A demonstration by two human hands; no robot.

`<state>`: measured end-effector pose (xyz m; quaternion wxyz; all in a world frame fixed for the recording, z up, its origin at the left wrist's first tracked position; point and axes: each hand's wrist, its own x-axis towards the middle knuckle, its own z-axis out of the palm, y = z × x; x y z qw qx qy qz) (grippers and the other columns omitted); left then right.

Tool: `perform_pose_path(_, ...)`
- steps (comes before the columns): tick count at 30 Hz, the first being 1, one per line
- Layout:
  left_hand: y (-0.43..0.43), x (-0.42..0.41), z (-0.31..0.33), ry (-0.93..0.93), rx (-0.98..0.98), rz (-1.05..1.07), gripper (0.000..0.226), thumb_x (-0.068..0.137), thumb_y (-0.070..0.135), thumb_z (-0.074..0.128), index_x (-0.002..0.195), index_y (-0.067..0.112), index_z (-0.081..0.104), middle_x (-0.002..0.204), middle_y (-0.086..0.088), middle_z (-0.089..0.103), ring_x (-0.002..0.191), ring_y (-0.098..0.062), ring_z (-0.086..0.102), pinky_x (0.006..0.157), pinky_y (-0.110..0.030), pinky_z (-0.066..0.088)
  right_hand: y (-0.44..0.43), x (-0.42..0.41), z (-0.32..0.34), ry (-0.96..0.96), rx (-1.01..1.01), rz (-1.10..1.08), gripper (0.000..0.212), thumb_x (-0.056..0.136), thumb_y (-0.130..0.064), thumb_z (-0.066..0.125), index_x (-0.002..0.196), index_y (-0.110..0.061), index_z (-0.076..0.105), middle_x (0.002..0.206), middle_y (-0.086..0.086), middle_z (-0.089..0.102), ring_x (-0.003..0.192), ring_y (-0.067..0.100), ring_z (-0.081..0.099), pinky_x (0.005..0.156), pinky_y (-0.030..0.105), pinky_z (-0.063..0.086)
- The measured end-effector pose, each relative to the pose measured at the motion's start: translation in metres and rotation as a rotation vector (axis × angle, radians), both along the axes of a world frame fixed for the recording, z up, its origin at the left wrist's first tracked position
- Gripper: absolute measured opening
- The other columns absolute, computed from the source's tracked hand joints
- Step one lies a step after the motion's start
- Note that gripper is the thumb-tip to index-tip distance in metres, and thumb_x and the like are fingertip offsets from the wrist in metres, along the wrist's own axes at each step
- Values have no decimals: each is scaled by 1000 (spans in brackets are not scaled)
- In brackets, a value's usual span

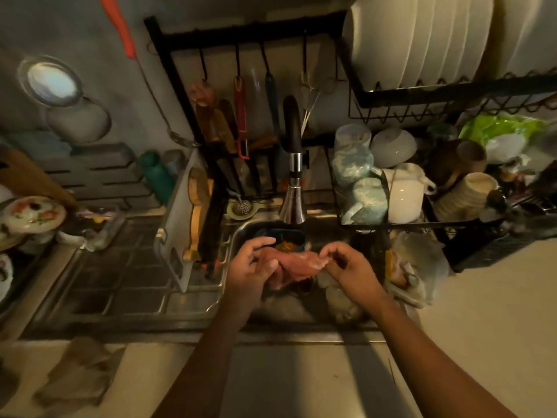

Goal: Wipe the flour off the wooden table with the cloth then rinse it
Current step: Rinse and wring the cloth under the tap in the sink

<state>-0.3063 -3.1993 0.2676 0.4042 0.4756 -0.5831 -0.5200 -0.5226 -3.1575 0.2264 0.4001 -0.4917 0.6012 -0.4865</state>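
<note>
Fingers [265, 241] of the left hand [250, 268] curl round the left end of one pink cloth [297, 263], with the thumb pressed across it. The fingers of the right hand [351, 271] pinch the cloth's right end narrowly, so both hands hold it stretched between them. The cloth hangs over the basin of a single steel sink [239, 230], just below and in front of one chrome faucet [292, 191] with a dark neck; whether water is running cannot be told. Behind the cloth, inside the basin, sits one dark blue container [283, 236] with something orange in it. One round sink strainer [243, 208] rests on the rim behind the basin. Left of the sink, two cutting boards lean upright side by side, one white [176, 227] and one wooden [197, 212], beside a ribbed steel drainboard [120, 276]. One green bottle [156, 176] stands further back. Above right, a black dish rack [358, 86] holds a row of upright white plates [422, 40], overlapping too closely to count. One grey rag [78, 372] lies crumpled on the pale desk [482, 312] at lower left.
</note>
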Motion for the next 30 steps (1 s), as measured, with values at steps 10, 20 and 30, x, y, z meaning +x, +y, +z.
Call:
perform_pose_path(10, -79, -18, -25, -15, 179, -235, 48, 88, -17, 52, 114, 23, 61, 97, 0, 73, 84, -9, 71, 65, -20, 54, -26, 12, -9, -441, 257, -21, 58, 76, -11, 71, 130, -28, 57, 101, 22, 68, 86, 26, 66, 66, 34, 56)
perform_pose_path(20, -152, -28, -46, -311, 234, -481, 20, 85, 26, 70, 102, 34, 65, 95, 3, 74, 94, -23, 70, 71, -28, 53, -52, 25, -17, -455, 243, -106, 26, 97, -5, 61, 119, 7, 66, 94, 25, 69, 71, 18, 69, 61, 25, 58)
perform_pose_path(30, -208, -114, -13, 76, 188, -402, 53, 95, 20, 63, 145, 17, 47, 124, -34, 52, 98, -29, 65, 91, -27, 52, -60, 29, -18, -490, 89, -280, 19, 92, -8, 66, 111, -3, 67, 91, 24, 62, 84, 34, 61, 72, 39, 57)
